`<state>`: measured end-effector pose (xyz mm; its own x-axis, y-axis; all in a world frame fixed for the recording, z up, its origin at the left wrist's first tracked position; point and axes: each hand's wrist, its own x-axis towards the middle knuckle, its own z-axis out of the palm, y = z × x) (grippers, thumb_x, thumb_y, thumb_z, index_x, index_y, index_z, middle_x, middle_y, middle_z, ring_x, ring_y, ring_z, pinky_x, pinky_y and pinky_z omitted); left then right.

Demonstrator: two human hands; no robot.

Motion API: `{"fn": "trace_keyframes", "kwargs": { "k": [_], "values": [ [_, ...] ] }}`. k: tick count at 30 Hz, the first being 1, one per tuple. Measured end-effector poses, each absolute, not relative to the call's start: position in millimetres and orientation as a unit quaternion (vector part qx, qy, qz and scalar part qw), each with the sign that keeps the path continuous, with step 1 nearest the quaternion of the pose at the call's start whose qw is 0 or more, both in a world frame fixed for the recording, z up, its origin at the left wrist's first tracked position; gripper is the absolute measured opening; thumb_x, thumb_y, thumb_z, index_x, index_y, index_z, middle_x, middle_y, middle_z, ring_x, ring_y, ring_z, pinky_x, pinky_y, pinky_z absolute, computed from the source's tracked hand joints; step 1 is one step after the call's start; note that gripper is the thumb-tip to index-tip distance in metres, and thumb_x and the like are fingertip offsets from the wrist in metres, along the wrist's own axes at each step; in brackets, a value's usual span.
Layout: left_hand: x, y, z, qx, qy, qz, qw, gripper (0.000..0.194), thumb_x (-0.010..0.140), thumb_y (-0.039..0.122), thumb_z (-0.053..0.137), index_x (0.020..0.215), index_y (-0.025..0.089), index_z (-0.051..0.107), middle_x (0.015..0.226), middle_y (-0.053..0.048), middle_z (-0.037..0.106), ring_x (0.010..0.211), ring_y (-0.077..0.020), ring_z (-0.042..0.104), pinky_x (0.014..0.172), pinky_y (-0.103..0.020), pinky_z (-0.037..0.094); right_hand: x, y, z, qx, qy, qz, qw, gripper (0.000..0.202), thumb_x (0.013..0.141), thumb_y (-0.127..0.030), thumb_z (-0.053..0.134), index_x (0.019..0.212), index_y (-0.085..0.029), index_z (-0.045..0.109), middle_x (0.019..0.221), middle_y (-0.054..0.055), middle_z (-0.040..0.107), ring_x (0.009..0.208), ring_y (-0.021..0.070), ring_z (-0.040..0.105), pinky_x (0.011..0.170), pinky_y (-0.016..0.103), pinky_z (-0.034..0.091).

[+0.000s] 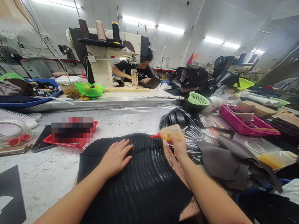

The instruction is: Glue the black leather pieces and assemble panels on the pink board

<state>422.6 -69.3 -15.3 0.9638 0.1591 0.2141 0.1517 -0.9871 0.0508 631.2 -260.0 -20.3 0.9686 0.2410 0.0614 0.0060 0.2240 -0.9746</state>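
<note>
My right hand (178, 144) is wrapped round a translucent squeeze bottle (172, 132) with yellowish liquid and a red nozzle. The bottle lies tilted on its side, its nozzle pointing left over the far edge of the black pieces. Under both hands, overlapping black leather pieces (140, 189) are fanned out in rows. Shiny wet-looking streaks run along their right-hand edges. My left hand (118, 155) lies flat on the left part of these pieces, fingers stretched out. A brownish board (171, 158) shows beneath the pieces at the right.
A red basket (80, 144) stands at the left, partly blurred. Black strips (177, 119) lie beyond the bottle. Brown leather sheets (230, 161), a pink basket (247, 124) and another glue bottle (277, 158) are at the right. Across the table, a person (144, 70) works behind a sewing machine (102, 56).
</note>
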Motion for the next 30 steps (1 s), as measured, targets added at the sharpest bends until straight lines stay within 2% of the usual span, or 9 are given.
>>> {"fn": "trace_keyframes", "kwargs": {
  "k": [10,30],
  "values": [
    [424,-72,-12,0.992,0.086,0.095,0.019,0.041,0.086,0.041,0.039,0.121,0.024,0.05,0.135,-0.006,0.044,0.126,-0.0248,0.037,0.103,-0.044,0.031,631,-271,-27,-0.619,-0.105,0.09,0.773,0.045,0.052,-0.041,0.077,0.085,-0.016,0.059,0.077,0.001,0.063,0.064,0.0165,0.059,0.044,0.024,0.049],
    [425,-74,-12,0.991,0.094,0.086,0.027,0.041,0.086,0.041,0.04,0.122,0.025,0.049,0.136,-0.005,0.042,0.127,-0.0229,0.035,0.105,-0.042,0.027,612,-286,-27,-0.617,-0.108,0.123,0.77,0.044,0.049,-0.042,0.078,0.081,-0.017,0.061,0.074,0.001,0.063,0.06,0.0151,0.056,0.042,0.022,0.043]
  ]
}}
